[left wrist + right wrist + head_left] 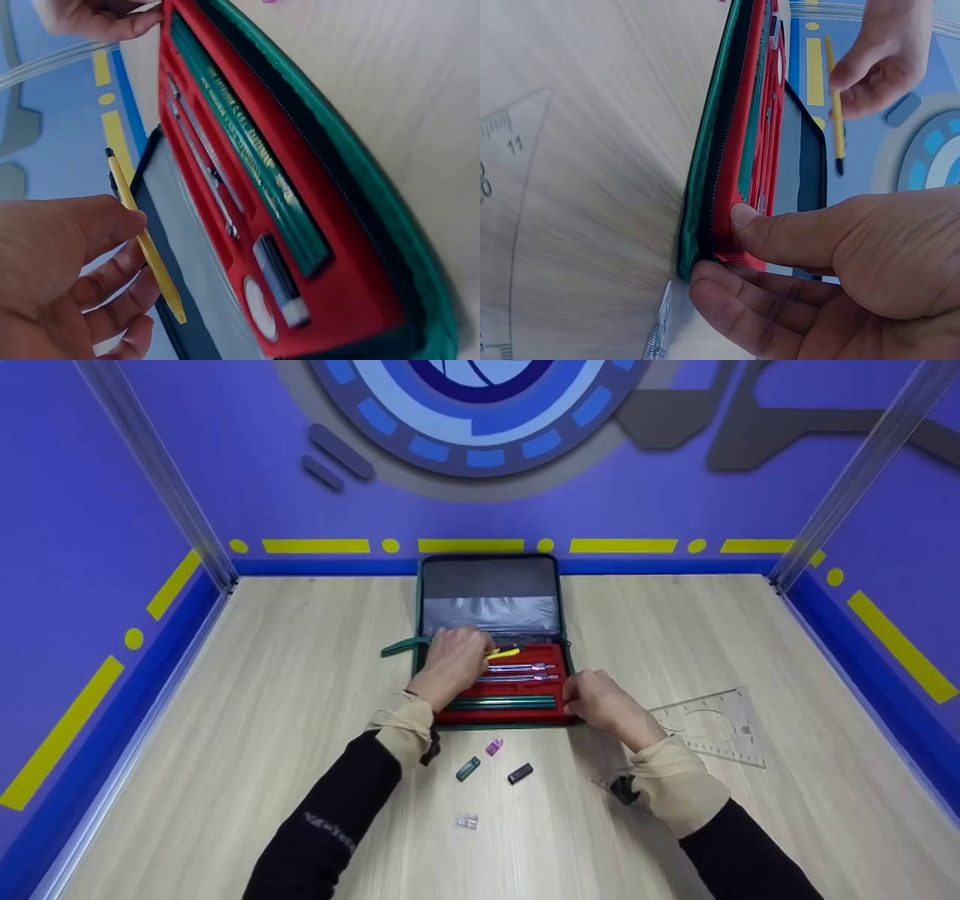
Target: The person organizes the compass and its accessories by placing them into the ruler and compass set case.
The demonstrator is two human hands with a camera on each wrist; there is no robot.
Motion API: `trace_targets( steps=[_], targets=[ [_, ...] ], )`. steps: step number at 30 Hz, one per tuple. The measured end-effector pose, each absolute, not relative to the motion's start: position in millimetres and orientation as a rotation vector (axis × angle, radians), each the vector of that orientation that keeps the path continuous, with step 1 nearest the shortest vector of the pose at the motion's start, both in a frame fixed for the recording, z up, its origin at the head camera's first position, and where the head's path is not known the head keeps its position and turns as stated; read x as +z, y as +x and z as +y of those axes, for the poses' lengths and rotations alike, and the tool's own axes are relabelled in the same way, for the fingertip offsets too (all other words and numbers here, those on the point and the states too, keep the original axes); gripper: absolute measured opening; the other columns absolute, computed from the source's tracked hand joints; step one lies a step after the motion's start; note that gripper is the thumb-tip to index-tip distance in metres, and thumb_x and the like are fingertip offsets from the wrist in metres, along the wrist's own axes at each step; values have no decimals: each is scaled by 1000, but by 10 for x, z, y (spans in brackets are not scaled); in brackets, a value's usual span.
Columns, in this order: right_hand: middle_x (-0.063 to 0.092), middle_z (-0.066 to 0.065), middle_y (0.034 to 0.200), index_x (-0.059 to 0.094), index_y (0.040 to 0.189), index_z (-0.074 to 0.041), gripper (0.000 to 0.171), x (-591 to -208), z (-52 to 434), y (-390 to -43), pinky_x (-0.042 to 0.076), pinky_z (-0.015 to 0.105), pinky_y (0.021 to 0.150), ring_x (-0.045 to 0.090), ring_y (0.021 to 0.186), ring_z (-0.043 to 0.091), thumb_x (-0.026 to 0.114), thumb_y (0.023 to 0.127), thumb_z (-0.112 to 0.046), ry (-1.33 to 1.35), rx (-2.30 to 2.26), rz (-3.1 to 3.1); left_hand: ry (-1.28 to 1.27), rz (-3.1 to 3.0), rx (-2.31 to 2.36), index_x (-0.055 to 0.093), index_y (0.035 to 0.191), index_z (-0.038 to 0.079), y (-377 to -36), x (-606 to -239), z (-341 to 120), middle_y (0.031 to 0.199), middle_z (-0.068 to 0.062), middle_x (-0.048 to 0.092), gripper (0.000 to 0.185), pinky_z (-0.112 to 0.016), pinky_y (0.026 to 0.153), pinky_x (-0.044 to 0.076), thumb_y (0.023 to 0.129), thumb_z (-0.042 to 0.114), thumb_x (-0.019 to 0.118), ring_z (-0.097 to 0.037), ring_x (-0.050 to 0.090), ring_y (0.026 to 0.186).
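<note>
A green zip case (498, 726) lies unfolded at the back of the table, a red tray (371, 307) in its near half. My left hand (454, 656) pinches a yellow pen (154, 259) with a black clip and end, held above the tray. My right hand (817, 277) grips the case's near right corner, thumb on the red tray and fingers at the outer edge. In the tray sit green pencils (247, 142), silver compass-like tools (202, 150), an eraser (281, 277) with a dark sleeve, and a white round piece (259, 307).
A clear set square (712, 724) lies on the right, partly behind my right forearm. Several small pieces lie in front of the case: pink (494, 746), dark green (468, 768), black (520, 773) and clear (467, 820). Blue walls (487, 517) enclose the table.
</note>
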State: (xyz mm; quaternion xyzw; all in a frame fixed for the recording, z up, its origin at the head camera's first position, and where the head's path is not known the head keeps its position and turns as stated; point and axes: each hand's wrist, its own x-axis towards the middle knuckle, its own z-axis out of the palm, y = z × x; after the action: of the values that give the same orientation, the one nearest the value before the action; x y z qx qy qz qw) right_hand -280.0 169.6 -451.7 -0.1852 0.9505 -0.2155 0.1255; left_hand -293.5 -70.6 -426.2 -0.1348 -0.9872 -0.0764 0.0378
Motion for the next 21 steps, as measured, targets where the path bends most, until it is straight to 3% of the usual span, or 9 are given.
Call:
trace_targets(
  steps=[4,15,21],
  targets=[
    [66,4,78,71,85,-4,9,-4524,1697,-2797,49,36,70,54,75,20,71,89,4,-529,-630,2771,-426,-3081,-210,80,116,16,-3048,-4287,-582,110,-2,76,22,-41,90,47,97,13,70,-23,68,96],
    [67,7,82,72,88,-2,7,-4515,1684,-2804,50,36,73,56,78,23,71,90,4,-510,-627,2770,-479,-3084,-3,80,100,14,-3328,-4362,-319,103,-6,73,20,-51,96,48,102,10,60,-29,69,98],
    [63,6,80,70,86,-3,9,-4506,1683,-2780,46,30,63,54,74,21,70,91,5,-467,-664,2743,-487,-3093,21,77,106,10,-3402,-4456,-235,109,-7,74,19,-53,99,46,102,8,59,-29,69,102]
  ],
)
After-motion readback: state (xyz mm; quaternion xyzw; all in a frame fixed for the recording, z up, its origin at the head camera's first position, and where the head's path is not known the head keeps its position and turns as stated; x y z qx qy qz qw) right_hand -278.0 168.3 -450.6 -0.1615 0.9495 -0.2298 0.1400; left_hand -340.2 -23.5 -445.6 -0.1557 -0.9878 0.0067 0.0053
